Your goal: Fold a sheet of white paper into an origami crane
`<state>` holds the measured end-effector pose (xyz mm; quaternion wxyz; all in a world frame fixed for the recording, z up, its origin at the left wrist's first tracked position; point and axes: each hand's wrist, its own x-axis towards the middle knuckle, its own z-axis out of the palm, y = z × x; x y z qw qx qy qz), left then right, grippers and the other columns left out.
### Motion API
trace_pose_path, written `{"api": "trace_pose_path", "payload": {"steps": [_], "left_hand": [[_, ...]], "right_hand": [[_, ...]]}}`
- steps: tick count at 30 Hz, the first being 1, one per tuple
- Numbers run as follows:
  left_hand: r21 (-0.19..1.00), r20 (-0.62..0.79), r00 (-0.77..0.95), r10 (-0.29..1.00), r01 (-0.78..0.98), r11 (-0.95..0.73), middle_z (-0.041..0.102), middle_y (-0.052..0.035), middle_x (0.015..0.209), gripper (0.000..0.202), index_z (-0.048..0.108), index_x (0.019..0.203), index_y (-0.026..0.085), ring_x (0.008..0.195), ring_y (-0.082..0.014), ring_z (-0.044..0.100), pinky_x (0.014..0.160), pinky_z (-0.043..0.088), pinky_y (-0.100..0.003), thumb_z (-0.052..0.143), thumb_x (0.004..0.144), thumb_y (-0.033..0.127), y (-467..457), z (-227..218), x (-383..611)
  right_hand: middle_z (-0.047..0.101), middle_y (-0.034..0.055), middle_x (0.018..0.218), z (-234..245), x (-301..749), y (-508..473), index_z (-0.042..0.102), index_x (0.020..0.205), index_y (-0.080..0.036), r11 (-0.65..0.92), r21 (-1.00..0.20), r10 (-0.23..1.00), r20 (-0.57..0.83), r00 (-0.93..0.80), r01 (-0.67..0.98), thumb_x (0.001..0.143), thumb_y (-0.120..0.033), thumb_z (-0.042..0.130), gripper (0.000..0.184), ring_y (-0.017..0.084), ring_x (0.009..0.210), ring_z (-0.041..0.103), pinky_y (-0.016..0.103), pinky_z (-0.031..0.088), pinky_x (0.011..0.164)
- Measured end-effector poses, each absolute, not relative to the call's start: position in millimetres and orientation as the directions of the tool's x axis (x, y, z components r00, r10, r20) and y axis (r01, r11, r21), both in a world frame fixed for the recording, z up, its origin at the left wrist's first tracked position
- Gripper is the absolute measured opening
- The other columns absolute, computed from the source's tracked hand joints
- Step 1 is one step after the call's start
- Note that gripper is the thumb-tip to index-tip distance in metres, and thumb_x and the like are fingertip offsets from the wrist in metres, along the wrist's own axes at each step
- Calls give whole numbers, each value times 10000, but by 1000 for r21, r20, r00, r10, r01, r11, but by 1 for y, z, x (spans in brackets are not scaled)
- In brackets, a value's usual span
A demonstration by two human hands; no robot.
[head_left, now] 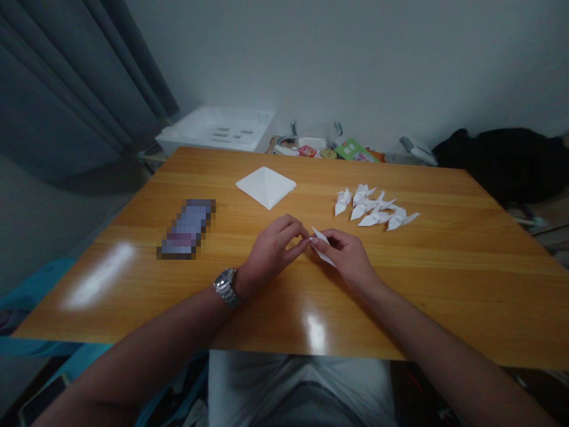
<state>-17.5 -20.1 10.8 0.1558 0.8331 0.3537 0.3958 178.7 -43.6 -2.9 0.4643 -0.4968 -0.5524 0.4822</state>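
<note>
Both hands meet over the middle of a wooden table [444, 284]. My left hand [272, 252], with a metal watch [226, 287] on its wrist, pinches one tip of a small folded white paper piece [320, 244]. My right hand [347, 256] grips the same piece from the right, fingers curled round it. A stack of white square paper sheets [265, 185] lies beyond the hands, its middle raised along creases. Several finished white folded paper figures [373, 209] lie in a cluster to the right of it.
A blurred rectangular object [187, 228] lies on the table to the left. Behind the table are a white plastic bin [217, 128], colourful clutter [329, 149], a dark bag [502, 160] at right, and grey curtains [66, 83] at left.
</note>
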Motion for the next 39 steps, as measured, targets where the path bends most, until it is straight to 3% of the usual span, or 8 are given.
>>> {"api": "trace_pose_path", "payload": {"steps": [5, 13, 22, 33, 39], "left_hand": [[677, 526, 367, 767, 366, -639, 679, -40, 941, 77, 673, 948, 191, 897, -163, 643, 814, 522, -285, 664, 957, 267, -22, 10, -15], [951, 274, 317, 908, 54, -306, 715, -54, 931, 203, 636, 931, 171, 868, -155, 700, 819, 576, -277, 727, 901, 350, -21, -2, -8], [968, 241, 348, 906, -18, -251, 718, -55, 921, 214, 639, 893, 156, 868, -148, 700, 834, 573, -281, 747, 877, 339, -18, -5, -8], [987, 158, 351, 923, -61, -146, 703, -53, 924, 309, 614, 912, 152, 845, -140, 673, 808, 555, -276, 791, 832, 391, -16, -2, -6], [997, 78, 427, 901, -57, -59, 689, -35, 852, 339, 643, 904, 140, 738, -113, 625, 706, 518, -243, 768, 842, 450, -17, -1, -7]], "right_hand": [[756, 58, 840, 2, 179, -45, 783, 905, -196, 90, -982, 996, 88, -20, 168, 829, -508, 760, 323, 196, 741, 631, 314, 481, 675], [767, 59, 870, 3, 180, -46, 778, 938, -190, 115, -978, 993, 117, 3, 172, 839, -484, 753, 310, 199, 753, 643, 315, 486, 693], [772, 52, 925, -3, 177, -43, 763, 932, -208, 91, -995, 995, 89, -47, 42, 793, -456, 810, 288, 211, 859, 678, 335, 522, 799], [718, 3, 840, -8, 175, -43, 748, 884, -227, 52, -995, 997, 57, -58, -84, 793, -418, 826, 226, 157, 767, 605, 285, 464, 717], [704, 0, 853, -10, 176, -42, 741, 894, -233, 47, -992, 997, 54, -55, -121, 807, -415, 823, 218, 154, 786, 601, 287, 459, 732]]}}
